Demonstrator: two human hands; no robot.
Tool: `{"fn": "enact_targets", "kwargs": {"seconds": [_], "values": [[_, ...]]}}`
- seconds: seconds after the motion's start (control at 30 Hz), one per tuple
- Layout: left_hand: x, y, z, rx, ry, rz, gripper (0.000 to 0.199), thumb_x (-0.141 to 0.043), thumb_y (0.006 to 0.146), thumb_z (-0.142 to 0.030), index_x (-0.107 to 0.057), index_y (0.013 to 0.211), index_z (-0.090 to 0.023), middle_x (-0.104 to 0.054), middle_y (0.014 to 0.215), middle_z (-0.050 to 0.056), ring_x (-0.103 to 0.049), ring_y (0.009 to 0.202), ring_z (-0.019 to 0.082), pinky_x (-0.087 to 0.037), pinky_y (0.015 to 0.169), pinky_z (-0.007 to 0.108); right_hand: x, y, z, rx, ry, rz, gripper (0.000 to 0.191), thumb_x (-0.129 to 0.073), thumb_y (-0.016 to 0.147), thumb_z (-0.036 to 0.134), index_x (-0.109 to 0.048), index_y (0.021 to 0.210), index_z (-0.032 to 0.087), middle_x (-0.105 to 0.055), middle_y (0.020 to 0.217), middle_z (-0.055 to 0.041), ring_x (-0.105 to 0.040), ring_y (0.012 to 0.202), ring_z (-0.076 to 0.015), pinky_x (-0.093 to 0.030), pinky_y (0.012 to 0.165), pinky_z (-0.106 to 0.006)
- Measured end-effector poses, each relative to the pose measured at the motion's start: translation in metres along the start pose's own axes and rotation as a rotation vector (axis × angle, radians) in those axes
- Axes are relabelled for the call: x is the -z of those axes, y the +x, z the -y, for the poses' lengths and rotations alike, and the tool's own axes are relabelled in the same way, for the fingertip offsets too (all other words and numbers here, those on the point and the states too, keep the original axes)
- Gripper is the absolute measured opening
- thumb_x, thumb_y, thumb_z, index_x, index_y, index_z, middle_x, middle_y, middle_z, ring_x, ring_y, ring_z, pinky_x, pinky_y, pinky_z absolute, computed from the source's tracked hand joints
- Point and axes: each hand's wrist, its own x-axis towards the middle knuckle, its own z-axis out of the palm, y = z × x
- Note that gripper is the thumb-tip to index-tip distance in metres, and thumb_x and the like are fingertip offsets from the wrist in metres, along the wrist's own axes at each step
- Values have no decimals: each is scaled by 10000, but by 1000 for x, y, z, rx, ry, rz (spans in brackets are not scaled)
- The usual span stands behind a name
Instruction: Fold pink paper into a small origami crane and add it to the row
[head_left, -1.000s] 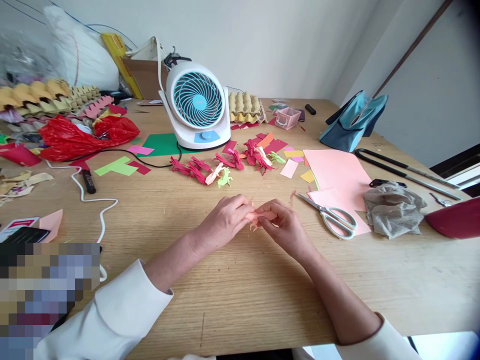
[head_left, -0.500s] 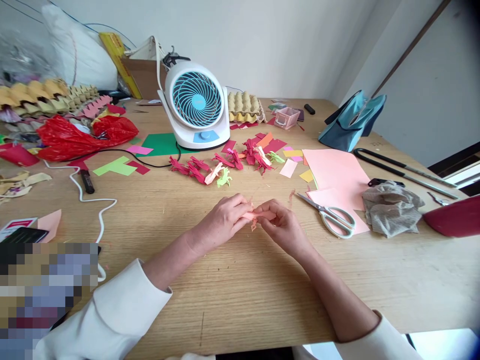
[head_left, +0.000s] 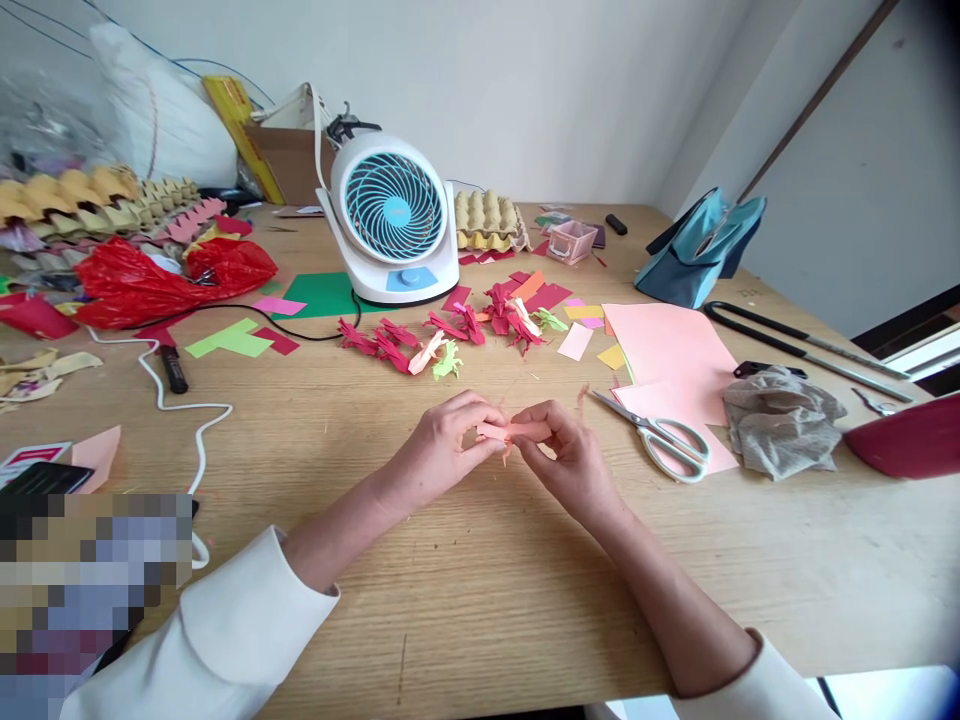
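Observation:
Between both hands, just above the table, is a small folded piece of peach-pink paper (head_left: 514, 432) with thin cut bits hanging at its middle. My left hand (head_left: 448, 440) pinches its left end between thumb and fingers. The right end sits in the closed fingers of my right hand (head_left: 568, 455). Behind the hands lie folded paper figures (head_left: 394, 343) in crimson, pink and light green. White-handled scissors (head_left: 667, 440) rest right of my right hand, partly on pink paper sheets (head_left: 667, 350).
A white fan (head_left: 394, 215) stands at the back on a green sheet (head_left: 319, 295). At left are a red plastic bag (head_left: 142, 285), a black marker (head_left: 174, 370) and a white cable (head_left: 201, 440). A crumpled grey cloth (head_left: 780, 420) and blue bag (head_left: 697, 250) are at right.
Fingers of my left hand have shifted slightly on the pink paper, so more of its left end shows. Both hands still hold it in nearly the same place.

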Motion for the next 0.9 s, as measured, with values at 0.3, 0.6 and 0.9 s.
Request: {"fn": "enact_targets", "kwargs": {"seconds": [0.3,0.6,0.9], "values": [[-13,-6,-8,36,31,-110,262,-757,735,-86,-592,906,-196,-651,942,11,-634,890,160,-503,779,274,-1,1,5,139,-103,-45,120,-614,857,103,-616,889,218,-652,885,-7,-626,825,-153,-488,734,-276],[-16,-7,-2,-2,43,-50,281,-656,775,0,-562,944,-204,-630,986,10,-629,935,151,-522,827,268,0,1,5,90,-68,-16,125,-591,851,112,-642,902,215,-658,891,-24,-630,836,-163,-500,731,-282],[-13,-9,-3,-115,150,-9,204,-634,839,-43,-559,954,-194,-613,981,37,-620,972,181,-532,857,314,-3,0,2,-91,101,-10,81,-630,841,217,-636,921,208,-684,887,-36,-655,796,-168,-526,697,-282]]}}
